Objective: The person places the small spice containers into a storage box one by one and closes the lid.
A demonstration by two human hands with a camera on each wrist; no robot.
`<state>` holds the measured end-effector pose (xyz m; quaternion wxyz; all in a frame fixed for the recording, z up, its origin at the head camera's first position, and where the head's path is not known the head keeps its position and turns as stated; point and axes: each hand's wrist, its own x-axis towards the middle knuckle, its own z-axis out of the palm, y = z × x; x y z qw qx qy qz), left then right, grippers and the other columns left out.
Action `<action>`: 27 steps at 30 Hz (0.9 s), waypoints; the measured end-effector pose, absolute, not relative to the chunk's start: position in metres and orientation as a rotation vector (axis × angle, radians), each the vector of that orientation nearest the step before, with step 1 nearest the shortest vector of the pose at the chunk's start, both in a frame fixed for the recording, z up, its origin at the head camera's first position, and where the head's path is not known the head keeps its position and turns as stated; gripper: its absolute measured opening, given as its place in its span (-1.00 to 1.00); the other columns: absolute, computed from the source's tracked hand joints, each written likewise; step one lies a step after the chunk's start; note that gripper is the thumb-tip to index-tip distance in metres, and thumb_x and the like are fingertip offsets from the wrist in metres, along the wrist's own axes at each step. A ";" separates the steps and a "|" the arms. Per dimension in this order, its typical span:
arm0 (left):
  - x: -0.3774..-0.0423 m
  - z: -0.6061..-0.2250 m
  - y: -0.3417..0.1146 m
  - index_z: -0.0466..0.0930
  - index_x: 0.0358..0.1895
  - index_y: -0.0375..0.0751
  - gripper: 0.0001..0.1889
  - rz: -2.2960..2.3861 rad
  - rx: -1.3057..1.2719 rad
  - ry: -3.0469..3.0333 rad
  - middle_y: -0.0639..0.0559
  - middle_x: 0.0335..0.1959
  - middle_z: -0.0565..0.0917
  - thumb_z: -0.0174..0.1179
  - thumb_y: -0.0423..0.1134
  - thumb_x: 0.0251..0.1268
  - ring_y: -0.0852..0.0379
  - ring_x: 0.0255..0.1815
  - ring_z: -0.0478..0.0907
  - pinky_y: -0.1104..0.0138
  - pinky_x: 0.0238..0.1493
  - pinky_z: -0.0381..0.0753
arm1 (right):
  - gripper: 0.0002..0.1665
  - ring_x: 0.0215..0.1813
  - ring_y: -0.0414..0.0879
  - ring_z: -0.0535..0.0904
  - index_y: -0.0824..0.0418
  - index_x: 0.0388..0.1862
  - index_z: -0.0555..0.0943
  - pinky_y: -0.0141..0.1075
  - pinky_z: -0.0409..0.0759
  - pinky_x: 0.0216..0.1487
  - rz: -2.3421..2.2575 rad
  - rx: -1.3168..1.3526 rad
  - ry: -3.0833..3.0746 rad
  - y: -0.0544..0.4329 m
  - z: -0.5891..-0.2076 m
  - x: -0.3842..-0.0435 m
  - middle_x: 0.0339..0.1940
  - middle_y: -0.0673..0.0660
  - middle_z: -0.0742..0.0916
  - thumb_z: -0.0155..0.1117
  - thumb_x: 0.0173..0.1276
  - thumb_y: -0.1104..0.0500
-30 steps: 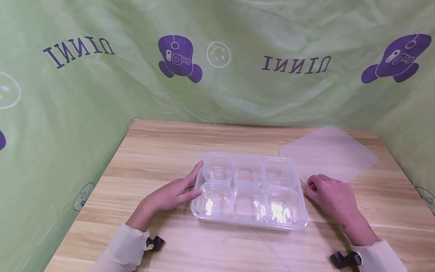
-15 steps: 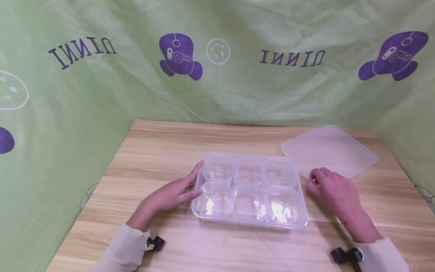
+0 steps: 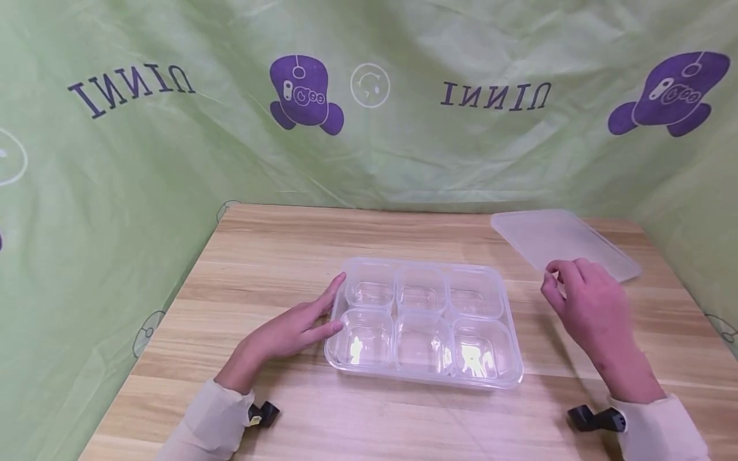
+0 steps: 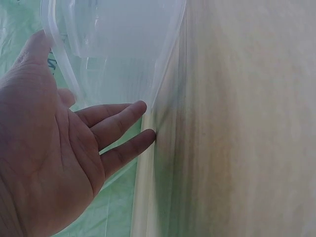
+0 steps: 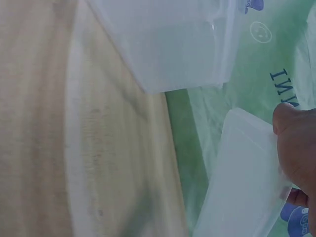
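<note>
A clear plastic box (image 3: pixel 423 378) with several small square clear containers (image 3: pixel 421 342) in it sits on the table. My left hand (image 3: pixel 294 330) rests against its left end, thumb at the rim and fingers spread, as the left wrist view also shows. To the right of the box, my right hand (image 3: pixel 594 307) pinches a near corner of a flat translucent lid (image 3: pixel 559 237). In the right wrist view the lid (image 5: pixel 237 177) stands tilted off the table, under the thumb and fingers. Part of it is hidden behind the hand.
The wooden table (image 3: pixel 288 237) is bounded by a green printed cloth (image 3: pixel 403 160) at the back and both sides. A black wrist device (image 3: pixel 596 419) is on the right wrist, another (image 3: pixel 264 414) on the left.
My right hand has risen and moved right and away, and the lid has shifted with it, farther from the box. The left hand and the box have stayed in place.
</note>
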<state>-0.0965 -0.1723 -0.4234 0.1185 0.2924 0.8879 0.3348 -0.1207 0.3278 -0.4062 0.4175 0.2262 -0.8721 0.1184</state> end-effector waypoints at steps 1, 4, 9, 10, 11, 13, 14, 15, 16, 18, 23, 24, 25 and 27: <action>-0.097 -0.423 -0.171 -0.41 0.69 0.19 -0.11 0.984 0.854 2.597 0.01 0.66 -0.08 0.04 0.11 0.62 -0.06 0.56 0.16 0.06 0.52 0.15 | -0.57 -0.50 0.24 0.50 0.36 -0.26 0.62 0.04 0.42 -0.58 0.301 0.558 -2.181 0.329 -0.404 -0.123 -0.48 0.26 0.60 -0.07 0.46 0.05; -0.098 -0.423 -0.168 -0.41 0.69 0.18 -0.11 0.993 0.849 2.600 0.01 0.66 -0.08 0.04 0.11 0.61 -0.04 0.57 0.15 0.07 0.52 0.14 | -0.54 -0.45 0.28 0.50 0.36 -0.15 0.65 0.10 0.42 -0.53 0.334 0.545 -2.181 0.332 -0.397 -0.129 -0.44 0.29 0.60 -0.04 0.52 0.01; -0.101 -0.423 -0.163 -0.40 0.69 0.18 -0.11 1.002 0.831 2.617 0.00 0.66 -0.08 0.04 0.13 0.61 -0.05 0.57 0.12 0.06 0.52 0.13 | -0.58 -0.45 0.31 0.49 0.36 -0.04 0.68 0.16 0.40 -0.51 0.370 0.575 -2.212 0.341 -0.388 -0.140 -0.41 0.33 0.60 0.06 0.55 0.04; -0.101 -0.423 -0.162 -0.40 0.69 0.19 -0.11 1.002 0.825 2.620 0.00 0.66 -0.08 0.03 0.13 0.61 -0.05 0.58 0.12 0.05 0.52 0.13 | -0.62 -0.45 0.31 0.49 0.36 -0.04 0.68 0.16 0.41 -0.51 0.375 0.581 -2.213 0.342 -0.387 -0.142 -0.41 0.34 0.60 0.09 0.53 0.07; -0.102 -0.423 -0.161 -0.40 0.69 0.19 -0.11 1.003 0.822 2.624 -0.01 0.66 -0.07 0.03 0.14 0.61 -0.06 0.57 0.12 0.04 0.52 0.14 | -0.66 -0.45 0.32 0.50 0.37 -0.05 0.68 0.17 0.41 -0.50 0.379 0.584 -2.210 0.344 -0.385 -0.144 -0.41 0.35 0.60 0.14 0.50 0.11; -0.103 -0.424 -0.160 -0.39 0.69 0.18 -0.11 1.000 0.819 2.634 -0.02 0.66 -0.06 0.03 0.14 0.61 -0.07 0.57 0.13 0.04 0.52 0.14 | -0.72 -0.43 0.34 0.51 0.37 -0.07 0.69 0.19 0.43 -0.47 0.392 0.577 -2.202 0.346 -0.383 -0.146 -0.39 0.36 0.61 0.21 0.42 0.19; -0.103 -0.424 -0.160 -0.39 0.69 0.18 -0.11 0.997 0.821 2.640 -0.02 0.66 -0.05 0.03 0.14 0.61 -0.08 0.57 0.14 0.03 0.51 0.15 | -0.74 -0.43 0.34 0.52 0.37 -0.09 0.69 0.19 0.43 -0.46 0.397 0.574 -2.197 0.347 -0.382 -0.146 -0.39 0.36 0.62 0.23 0.39 0.20; -0.103 -0.424 -0.160 -0.39 0.69 0.18 -0.12 0.996 0.823 2.641 -0.02 0.66 -0.06 0.03 0.14 0.61 -0.09 0.57 0.14 0.03 0.51 0.15 | -0.75 -0.43 0.35 0.52 0.37 -0.11 0.69 0.20 0.43 -0.45 0.399 0.571 -2.193 0.348 -0.381 -0.147 -0.38 0.36 0.62 0.24 0.37 0.21; -0.104 -0.424 -0.160 -0.39 0.69 0.19 -0.12 0.995 0.821 2.642 -0.01 0.67 -0.07 0.03 0.14 0.61 -0.08 0.57 0.13 0.04 0.52 0.15 | -0.75 -0.43 0.35 0.52 0.37 -0.12 0.68 0.21 0.43 -0.43 0.401 0.566 -2.188 0.349 -0.379 -0.147 -0.38 0.36 0.62 0.24 0.38 0.21; -0.104 -0.424 -0.160 -0.40 0.69 0.20 -0.12 0.988 0.819 2.645 0.02 0.67 -0.09 0.02 0.15 0.61 -0.06 0.58 0.12 0.06 0.52 0.13 | -0.73 -0.42 0.36 0.52 0.38 -0.16 0.68 0.21 0.43 -0.42 0.398 0.561 -2.180 0.351 -0.376 -0.147 -0.38 0.35 0.61 0.20 0.41 0.17; -0.104 -0.425 -0.159 -0.39 0.69 0.22 -0.12 0.984 0.805 2.646 0.10 0.67 -0.11 0.03 0.18 0.60 0.00 0.59 0.09 0.10 0.53 0.12 | -0.50 -0.43 0.35 0.50 0.42 -0.20 0.65 0.21 0.41 -0.45 0.380 0.554 -2.170 0.351 -0.366 -0.142 -0.38 0.37 0.59 0.00 0.59 -0.01; -0.104 -0.425 -0.159 -0.39 0.69 0.22 -0.11 0.986 0.805 2.646 0.10 0.67 -0.11 0.03 0.18 0.60 0.00 0.58 0.10 0.10 0.53 0.12 | -0.44 -0.43 0.34 0.49 0.42 -0.21 0.64 0.20 0.41 -0.45 0.377 0.551 -2.169 0.350 -0.364 -0.140 -0.39 0.36 0.58 -0.04 0.62 -0.05; -0.104 -0.425 -0.159 -0.38 0.69 0.21 -0.11 0.988 0.805 2.647 0.09 0.67 -0.10 0.03 0.18 0.59 0.00 0.58 0.11 0.10 0.52 0.13 | -0.39 -0.43 0.33 0.49 0.43 -0.22 0.63 0.20 0.40 -0.45 0.381 0.549 -2.164 0.349 -0.362 -0.139 -0.39 0.37 0.58 -0.08 0.64 -0.09; -0.104 -0.425 -0.158 -0.37 0.70 0.19 -0.11 0.991 0.812 2.651 0.07 0.67 -0.08 0.04 0.17 0.59 -0.02 0.57 0.13 0.07 0.52 0.15 | -0.31 -0.43 0.31 0.49 0.45 -0.22 0.63 0.17 0.40 -0.44 0.382 0.536 -2.163 0.348 -0.356 -0.136 -0.39 0.37 0.59 -0.14 0.66 -0.15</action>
